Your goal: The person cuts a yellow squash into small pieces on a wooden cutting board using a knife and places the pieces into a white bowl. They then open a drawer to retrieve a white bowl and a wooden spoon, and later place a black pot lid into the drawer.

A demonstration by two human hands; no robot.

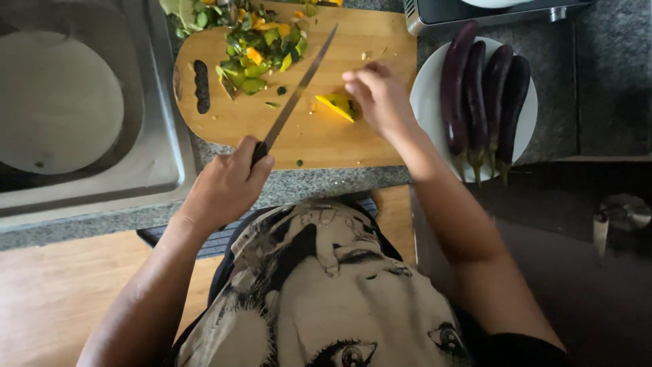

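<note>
My left hand (227, 183) grips the dark handle of a long kitchen knife (299, 88); its blade slants up and right across a wooden cutting board (319, 136). My right hand (380, 98) pinches a yellow-orange vegetable wedge (337, 104) with a green edge, lying on the board just right of the blade. A pile of chopped green and orange vegetable pieces (261, 47) sits at the board's far left corner.
A white plate (424, 88) holding several dark purple aubergines (485, 95) stands right of the board on the granite counter. A steel sink (81, 102) lies to the left. An appliance's edge (475, 13) is at the top.
</note>
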